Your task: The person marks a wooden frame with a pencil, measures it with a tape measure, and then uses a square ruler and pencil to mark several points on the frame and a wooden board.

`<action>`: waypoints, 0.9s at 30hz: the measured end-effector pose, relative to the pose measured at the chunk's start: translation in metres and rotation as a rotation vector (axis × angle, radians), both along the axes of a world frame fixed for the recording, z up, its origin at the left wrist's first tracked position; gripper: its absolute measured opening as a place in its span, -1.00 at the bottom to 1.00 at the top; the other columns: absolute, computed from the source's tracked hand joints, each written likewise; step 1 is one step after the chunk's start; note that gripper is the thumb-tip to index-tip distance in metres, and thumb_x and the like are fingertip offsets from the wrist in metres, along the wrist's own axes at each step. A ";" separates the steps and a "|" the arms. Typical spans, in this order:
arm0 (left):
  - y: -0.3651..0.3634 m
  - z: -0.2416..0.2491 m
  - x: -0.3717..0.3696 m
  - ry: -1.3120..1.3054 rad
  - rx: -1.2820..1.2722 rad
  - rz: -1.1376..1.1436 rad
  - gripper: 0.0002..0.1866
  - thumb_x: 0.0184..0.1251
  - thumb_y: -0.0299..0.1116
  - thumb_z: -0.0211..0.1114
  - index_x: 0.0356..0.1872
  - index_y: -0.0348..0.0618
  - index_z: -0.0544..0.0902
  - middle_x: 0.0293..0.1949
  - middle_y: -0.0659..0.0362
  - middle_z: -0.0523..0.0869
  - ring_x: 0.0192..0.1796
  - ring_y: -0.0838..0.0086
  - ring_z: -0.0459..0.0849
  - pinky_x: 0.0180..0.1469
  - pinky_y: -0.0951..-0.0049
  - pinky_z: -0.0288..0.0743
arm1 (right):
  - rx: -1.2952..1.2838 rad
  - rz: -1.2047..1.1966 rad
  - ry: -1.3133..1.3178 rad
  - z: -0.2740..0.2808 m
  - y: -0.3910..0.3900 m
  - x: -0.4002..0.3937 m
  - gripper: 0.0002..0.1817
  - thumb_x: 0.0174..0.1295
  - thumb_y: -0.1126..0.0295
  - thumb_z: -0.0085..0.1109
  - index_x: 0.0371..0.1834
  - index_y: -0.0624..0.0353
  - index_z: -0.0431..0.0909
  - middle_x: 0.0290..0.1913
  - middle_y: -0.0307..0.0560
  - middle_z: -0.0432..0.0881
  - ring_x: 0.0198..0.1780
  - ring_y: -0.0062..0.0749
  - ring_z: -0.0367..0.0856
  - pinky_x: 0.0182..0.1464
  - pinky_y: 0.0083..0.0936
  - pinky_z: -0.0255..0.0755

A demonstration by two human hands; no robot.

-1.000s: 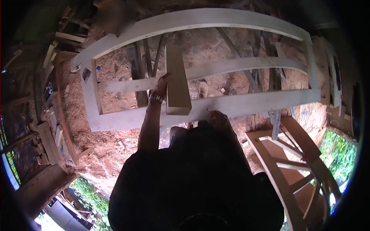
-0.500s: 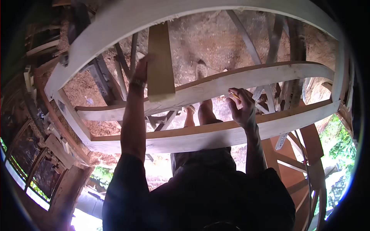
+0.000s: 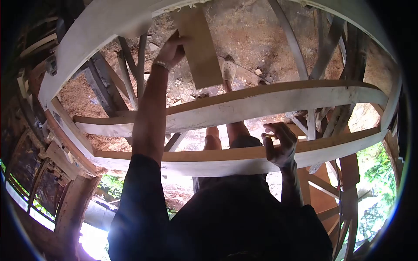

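My left hand (image 3: 173, 50) reaches past the curved middle rail (image 3: 278, 103) of a pale wooden frame. It grips the left edge of a flat, straight wooden board (image 3: 202, 54). The board's near end hangs beyond the middle rail, apart from it, and its far end is close to the frame's far arched rail (image 3: 100, 32). Over the near rail (image 3: 217, 168) is my right hand (image 3: 282, 142), fingers curled and pinching a short, thin yellow-orange pencil (image 3: 271, 135). Faint marks show on the middle rail's pale face.
Shavings and scraps cover the ground (image 3: 261, 48). Dark slanted timbers (image 3: 102, 85) stand below the frame on the left, with more supports at right. A co-worker is not visible. My legs (image 3: 237, 130) are beneath the rails. Brown wooden panels (image 3: 320, 195) stand at lower right.
The board has moved away from me, its near end leaving the middle rail's face. My left hand went with it. My right hand has drawn back from the middle rail toward the near rail.
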State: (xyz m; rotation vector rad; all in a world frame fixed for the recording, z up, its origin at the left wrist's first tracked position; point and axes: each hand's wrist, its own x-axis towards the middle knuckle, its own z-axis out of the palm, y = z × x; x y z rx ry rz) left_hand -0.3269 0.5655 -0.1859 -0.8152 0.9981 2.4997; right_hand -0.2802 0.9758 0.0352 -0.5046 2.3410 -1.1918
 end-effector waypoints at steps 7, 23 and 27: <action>0.023 0.042 0.008 0.066 -0.013 -0.083 -0.07 0.03 -0.59 0.41 0.54 -0.31 0.25 0.32 -0.01 0.55 0.40 0.14 0.54 0.46 0.05 0.45 | -0.012 -0.012 -0.033 0.005 -0.009 -0.009 -0.77 0.09 0.66 0.28 -0.14 0.33 0.67 -0.34 0.01 0.69 -0.41 -0.36 0.59 -0.37 -0.49 0.43; 0.039 0.079 0.039 0.133 0.087 -0.058 0.05 -0.19 -0.72 0.40 0.54 -0.26 0.26 0.28 -0.02 0.59 0.35 0.14 0.60 0.40 0.11 0.53 | -0.065 0.025 0.163 -0.017 -0.123 -0.102 -0.93 0.22 0.52 0.35 -0.26 0.24 0.69 -0.35 -0.03 0.73 -0.37 -0.32 0.71 -0.33 -0.43 0.52; 0.039 0.088 0.044 0.129 0.049 -0.062 0.06 -0.19 -0.72 0.40 0.55 -0.25 0.25 0.30 -0.03 0.58 0.36 0.14 0.59 0.39 0.13 0.54 | 0.080 -0.064 0.048 -0.064 -0.160 -0.141 -0.81 0.31 0.35 0.36 -0.19 0.27 0.70 -0.28 0.02 0.73 -0.36 -0.27 0.72 -0.31 -0.38 0.53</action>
